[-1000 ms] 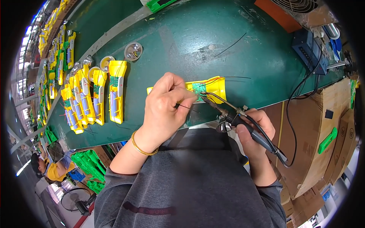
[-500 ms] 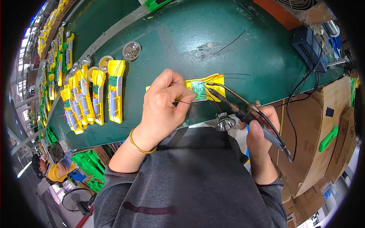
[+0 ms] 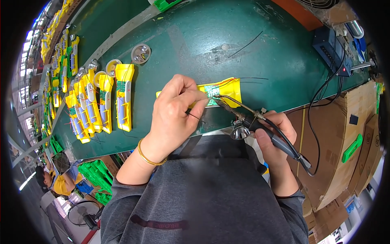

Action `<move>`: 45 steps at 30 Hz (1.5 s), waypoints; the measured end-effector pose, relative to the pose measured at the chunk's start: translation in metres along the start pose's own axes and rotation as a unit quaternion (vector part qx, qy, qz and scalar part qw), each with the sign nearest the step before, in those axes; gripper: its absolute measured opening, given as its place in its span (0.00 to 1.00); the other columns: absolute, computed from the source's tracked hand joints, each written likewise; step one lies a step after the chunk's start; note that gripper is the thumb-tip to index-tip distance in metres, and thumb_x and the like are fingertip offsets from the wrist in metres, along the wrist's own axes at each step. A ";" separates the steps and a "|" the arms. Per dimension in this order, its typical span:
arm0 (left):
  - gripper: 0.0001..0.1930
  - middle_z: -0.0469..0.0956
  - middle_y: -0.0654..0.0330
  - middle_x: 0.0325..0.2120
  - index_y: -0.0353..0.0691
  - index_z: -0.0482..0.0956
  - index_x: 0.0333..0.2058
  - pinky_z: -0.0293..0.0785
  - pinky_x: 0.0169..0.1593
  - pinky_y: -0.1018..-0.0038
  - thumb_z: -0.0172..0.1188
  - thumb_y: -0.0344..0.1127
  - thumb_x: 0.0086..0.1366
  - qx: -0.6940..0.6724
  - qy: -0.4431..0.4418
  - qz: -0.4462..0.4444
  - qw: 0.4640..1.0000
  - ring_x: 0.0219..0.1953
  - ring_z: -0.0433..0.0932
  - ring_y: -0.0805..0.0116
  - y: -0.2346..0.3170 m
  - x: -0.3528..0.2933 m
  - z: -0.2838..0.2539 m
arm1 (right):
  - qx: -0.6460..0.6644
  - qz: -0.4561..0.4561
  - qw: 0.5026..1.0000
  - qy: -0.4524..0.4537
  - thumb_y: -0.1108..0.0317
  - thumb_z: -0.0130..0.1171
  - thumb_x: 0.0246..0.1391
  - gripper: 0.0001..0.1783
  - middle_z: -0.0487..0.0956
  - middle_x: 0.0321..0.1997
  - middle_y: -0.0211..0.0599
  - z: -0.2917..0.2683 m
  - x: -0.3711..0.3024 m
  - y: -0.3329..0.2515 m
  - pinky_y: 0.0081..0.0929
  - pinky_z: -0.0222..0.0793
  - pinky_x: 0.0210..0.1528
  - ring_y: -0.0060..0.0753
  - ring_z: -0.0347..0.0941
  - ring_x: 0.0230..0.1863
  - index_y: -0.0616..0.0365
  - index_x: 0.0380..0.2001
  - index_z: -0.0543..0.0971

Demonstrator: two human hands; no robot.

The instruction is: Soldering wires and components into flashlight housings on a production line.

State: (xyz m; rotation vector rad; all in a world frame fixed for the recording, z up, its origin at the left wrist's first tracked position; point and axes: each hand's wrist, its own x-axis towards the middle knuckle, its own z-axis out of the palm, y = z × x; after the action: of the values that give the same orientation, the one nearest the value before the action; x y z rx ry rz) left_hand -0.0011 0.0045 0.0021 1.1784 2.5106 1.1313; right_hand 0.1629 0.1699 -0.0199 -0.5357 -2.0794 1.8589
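- Your left grip (image 3: 176, 107) pinched a dark wire (image 3: 196, 117), likely to steady it;
- your right grip (image 3: 283, 125) held the soldering iron (image 3: 277, 142) (slanted, probably for reach);
- the circuit board (image 3: 211, 90) lay in yellow casing (image 3: 233, 93) on the bench (image 3: 280, 61).

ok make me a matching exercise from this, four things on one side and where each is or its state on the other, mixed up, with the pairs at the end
Things
1. soldering iron
2. metal bangle
3. blue electrical box
4. circuit board near the iron's tip

Places and states
A. around the left wrist
B. in a yellow casing
C. in the right hand
D. showing a lit red light

Pairs: 1-C, 2-A, 3-D, 4-B
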 end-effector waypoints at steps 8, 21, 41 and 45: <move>0.06 0.70 0.59 0.25 0.35 0.77 0.23 0.70 0.30 0.71 0.63 0.22 0.43 0.020 0.022 0.010 0.999 0.27 0.73 0.62 -0.001 0.000 0.004 | -0.017 -0.026 1.000 0.000 0.73 0.58 0.43 0.10 0.71 0.23 0.33 0.000 0.003 -0.002 0.17 0.61 0.27 0.19 0.66 0.24 0.64 0.29 0.69; 0.06 0.70 0.58 0.26 0.33 0.77 0.24 0.69 0.31 0.75 0.65 0.22 0.45 0.028 -0.019 0.005 0.999 0.28 0.72 0.65 0.003 0.005 -0.003 | 0.326 0.035 0.940 0.094 0.71 0.46 0.58 0.08 0.74 0.31 0.40 0.044 0.044 -0.026 0.36 0.76 0.42 0.28 0.74 0.33 0.65 0.39 0.67; 0.04 0.76 0.57 0.22 0.34 0.77 0.27 0.70 0.26 0.76 0.63 0.24 0.51 -0.158 -0.214 -0.118 0.957 0.21 0.75 0.69 0.021 0.012 -0.043 | 0.345 0.062 0.934 0.070 0.68 0.49 0.60 0.09 0.72 0.36 0.35 0.072 0.063 -0.020 0.41 0.69 0.54 0.27 0.73 0.38 0.63 0.39 0.69; 0.05 0.75 0.57 0.23 0.38 0.78 0.29 0.72 0.29 0.69 0.61 0.26 0.50 -0.062 -0.153 -0.017 0.986 0.26 0.76 0.58 0.004 0.007 -0.028 | 0.351 0.059 0.932 0.067 0.68 0.49 0.60 0.09 0.72 0.36 0.35 0.074 0.063 -0.021 0.41 0.69 0.54 0.27 0.73 0.38 0.63 0.39 0.69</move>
State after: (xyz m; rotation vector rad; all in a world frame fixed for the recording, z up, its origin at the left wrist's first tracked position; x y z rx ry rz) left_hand -0.0149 -0.0051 0.0263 1.1718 2.1899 0.9959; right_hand 0.0713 0.1320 -0.0088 -0.5739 -1.1830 2.3666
